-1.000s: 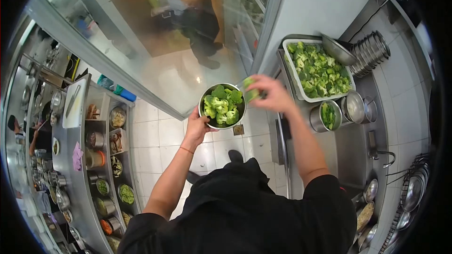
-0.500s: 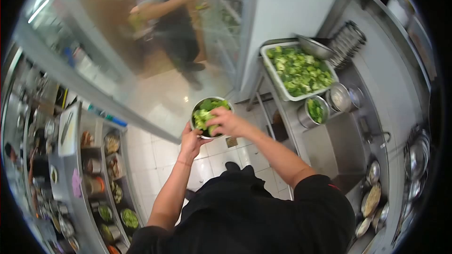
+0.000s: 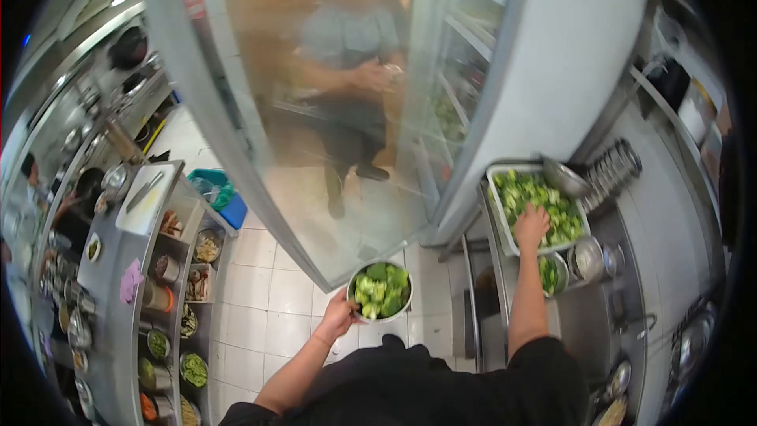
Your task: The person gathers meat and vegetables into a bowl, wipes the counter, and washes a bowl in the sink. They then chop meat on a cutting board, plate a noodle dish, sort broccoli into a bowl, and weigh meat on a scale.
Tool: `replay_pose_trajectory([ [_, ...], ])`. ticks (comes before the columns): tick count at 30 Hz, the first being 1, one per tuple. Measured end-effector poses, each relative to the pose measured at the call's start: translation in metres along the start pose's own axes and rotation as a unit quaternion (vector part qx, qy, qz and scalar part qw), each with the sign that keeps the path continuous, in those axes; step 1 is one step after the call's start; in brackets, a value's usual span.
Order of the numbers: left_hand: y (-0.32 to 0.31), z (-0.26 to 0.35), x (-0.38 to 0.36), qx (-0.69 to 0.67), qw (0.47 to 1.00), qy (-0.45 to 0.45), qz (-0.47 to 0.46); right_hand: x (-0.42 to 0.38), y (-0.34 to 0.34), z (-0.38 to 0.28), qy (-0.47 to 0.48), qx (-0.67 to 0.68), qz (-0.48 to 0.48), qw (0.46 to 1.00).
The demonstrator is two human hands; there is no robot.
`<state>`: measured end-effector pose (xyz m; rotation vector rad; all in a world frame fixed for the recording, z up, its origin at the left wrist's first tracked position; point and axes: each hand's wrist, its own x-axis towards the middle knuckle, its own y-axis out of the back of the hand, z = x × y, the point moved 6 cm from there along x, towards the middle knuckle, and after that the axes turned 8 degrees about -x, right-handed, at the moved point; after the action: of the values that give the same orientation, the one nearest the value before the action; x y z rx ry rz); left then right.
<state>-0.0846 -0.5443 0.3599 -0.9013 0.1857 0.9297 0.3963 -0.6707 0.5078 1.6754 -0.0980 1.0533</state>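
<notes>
My left hand grips the rim of a round metal container full of broccoli florets, held over the tiled floor. On the right, my right hand reaches into a white rectangular tray heaped with broccoli. Its fingers are bent down among the florets, and their tips are hidden, so what they hold is not visible. A metal pot with green pieces stands just below the tray, and a metal bowl rests at the tray's upper right corner.
A glass door stands ahead, with a person behind it. The metal sink lies at right. At left are a counter with a white board and knife, shelves of food containers, and a blue bin.
My right hand has left the container's broccoli and moved right into the white tray. My left hand still holds the container, now lower in view. The whole view has shifted.
</notes>
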Motion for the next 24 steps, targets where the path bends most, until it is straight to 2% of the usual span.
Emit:
replay_pose_trajectory([
  [3,0.059,-0.015,-0.035,-0.045,0.998,0.006,0.050,-0.052,-0.007,-0.073,0.038,0.215,-0.065,0.974],
  [4,0.083,-0.023,-0.048,-0.076,0.994,0.010,0.080,-0.087,-0.009,-0.113,0.070,0.272,-0.056,0.958],
  [5,0.111,-0.031,-0.059,-0.093,0.989,0.009,0.110,-0.128,-0.021,-0.156,0.100,0.339,-0.191,0.916],
  [6,0.143,-0.040,-0.073,-0.115,0.983,0.003,0.145,-0.184,-0.029,-0.200,0.112,0.380,-0.329,0.857],
  [7,0.166,-0.040,-0.090,-0.157,0.970,-0.011,0.185,-0.243,-0.027,-0.246,0.207,0.352,-0.503,0.762],
  [8,0.198,-0.048,-0.092,-0.196,0.961,-0.057,0.185,-0.310,-0.043,-0.276,0.265,0.363,-0.640,0.623],
  [9,0.218,-0.042,-0.112,-0.216,0.947,-0.081,0.222,-0.361,-0.027,-0.309,0.404,0.335,-0.633,0.569],
  [10,0.240,-0.029,-0.131,-0.232,0.932,-0.104,0.256,-0.404,-0.014,-0.336,0.485,0.333,-0.614,0.527],
  [11,0.272,-0.026,-0.147,-0.250,0.921,-0.133,0.268,-0.438,0.005,-0.358,0.505,0.317,-0.630,0.498],
  [12,0.286,-0.006,-0.175,-0.254,0.899,-0.156,0.322,-0.462,0.021,-0.383,0.520,0.304,-0.644,0.473],
  [15,0.361,0.041,-0.235,-0.255,0.840,-0.271,0.395,-0.517,0.035,-0.462,0.587,0.268,-0.639,0.419],
  [16,0.383,0.060,-0.257,-0.271,0.818,-0.308,0.404,-0.517,0.046,-0.488,0.599,0.283,-0.625,0.413],
  [18,0.419,0.108,-0.283,-0.293,0.780,-0.366,0.414,-0.496,0.046,-0.541,0.579,0.319,-0.610,0.437],
  [19,0.439,0.129,-0.302,-0.307,0.766,-0.388,0.411,-0.483,0.049,-0.566,0.546,0.360,-0.591,0.472],
  [20,0.460,0.152,-0.321,-0.318,0.752,-0.410,0.407,-0.469,0.053,-0.591,0.584,0.295,-0.536,0.534],
  [23,0.525,0.218,-0.366,-0.315,0.722,-0.466,0.403,-0.434,0.038,-0.635,0.509,0.328,-0.453,0.654],
  [24,0.544,0.241,-0.380,-0.322,0.709,-0.471,0.415,-0.428,0.032,-0.642,0.499,0.358,-0.447,0.651],
])
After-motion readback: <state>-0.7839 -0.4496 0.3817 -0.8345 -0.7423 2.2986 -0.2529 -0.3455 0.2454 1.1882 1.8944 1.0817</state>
